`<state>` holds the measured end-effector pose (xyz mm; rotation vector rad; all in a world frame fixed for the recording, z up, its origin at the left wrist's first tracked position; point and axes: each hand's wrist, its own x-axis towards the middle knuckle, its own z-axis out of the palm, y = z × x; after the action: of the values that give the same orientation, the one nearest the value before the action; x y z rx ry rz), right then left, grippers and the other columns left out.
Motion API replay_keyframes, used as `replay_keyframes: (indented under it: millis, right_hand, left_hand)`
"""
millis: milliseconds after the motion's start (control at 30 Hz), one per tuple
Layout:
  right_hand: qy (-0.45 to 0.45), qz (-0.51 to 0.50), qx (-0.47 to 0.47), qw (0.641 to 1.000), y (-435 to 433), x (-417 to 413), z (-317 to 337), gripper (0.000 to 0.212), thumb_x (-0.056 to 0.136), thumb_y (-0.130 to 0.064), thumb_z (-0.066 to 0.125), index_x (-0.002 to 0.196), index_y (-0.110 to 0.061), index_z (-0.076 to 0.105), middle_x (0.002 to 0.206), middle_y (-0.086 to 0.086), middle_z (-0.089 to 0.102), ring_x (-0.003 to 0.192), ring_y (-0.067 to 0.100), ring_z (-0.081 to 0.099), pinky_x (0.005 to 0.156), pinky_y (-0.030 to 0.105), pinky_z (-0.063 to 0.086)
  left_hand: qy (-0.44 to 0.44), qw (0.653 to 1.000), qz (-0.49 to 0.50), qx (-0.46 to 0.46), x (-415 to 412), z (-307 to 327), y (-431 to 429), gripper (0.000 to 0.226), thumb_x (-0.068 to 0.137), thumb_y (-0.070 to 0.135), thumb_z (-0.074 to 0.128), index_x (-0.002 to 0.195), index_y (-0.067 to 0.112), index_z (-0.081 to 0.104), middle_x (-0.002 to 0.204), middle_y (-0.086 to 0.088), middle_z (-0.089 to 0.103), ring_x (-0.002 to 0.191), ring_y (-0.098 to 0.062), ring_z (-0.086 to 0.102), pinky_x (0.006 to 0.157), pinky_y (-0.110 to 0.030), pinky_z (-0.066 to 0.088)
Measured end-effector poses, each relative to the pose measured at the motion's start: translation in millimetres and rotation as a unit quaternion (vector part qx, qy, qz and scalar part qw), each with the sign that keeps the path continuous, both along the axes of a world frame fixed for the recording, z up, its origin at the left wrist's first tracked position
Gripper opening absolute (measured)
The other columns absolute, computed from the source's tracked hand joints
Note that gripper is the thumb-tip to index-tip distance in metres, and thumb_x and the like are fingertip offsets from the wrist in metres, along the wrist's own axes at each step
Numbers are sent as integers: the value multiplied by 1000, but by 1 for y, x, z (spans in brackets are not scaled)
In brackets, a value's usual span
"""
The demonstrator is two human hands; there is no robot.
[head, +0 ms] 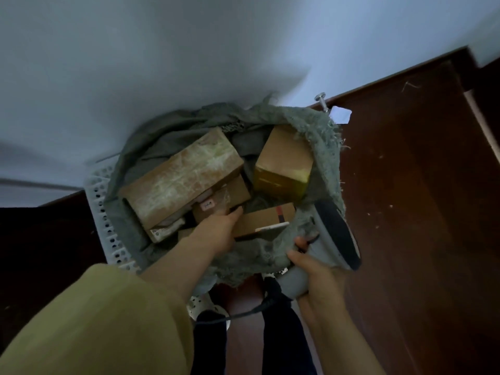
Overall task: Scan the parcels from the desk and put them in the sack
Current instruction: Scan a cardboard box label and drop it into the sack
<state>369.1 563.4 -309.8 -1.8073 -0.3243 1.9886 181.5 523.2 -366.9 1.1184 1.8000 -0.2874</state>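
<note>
Frayed grey sack (319, 136) open, several brown cardboard parcels (184, 177) tilted inside; grey scanner (332, 234) just beside its rim

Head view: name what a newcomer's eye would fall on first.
The open grey sack at centre, packed with cardboard parcels, the long taped box largest on its left side. The left hand reaches in among them, while the right hand grips a grey scanner at the sack's right rim.
</note>
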Motion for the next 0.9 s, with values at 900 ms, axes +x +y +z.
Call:
replay_keyframes:
  millis: [900]
  right_hand:
    - [-55, 114, -31, 991, -7, -72, 64, 6, 87, -6, 67, 90, -4, 61, 75, 13, 65, 61, 22, 64, 62, 34, 57]
  left_hand:
    - [67, 982, 156, 79, -51, 143, -54, 55, 94, 22, 50, 146, 21, 34, 140, -11, 43, 127, -29, 44, 102, -36, 40]
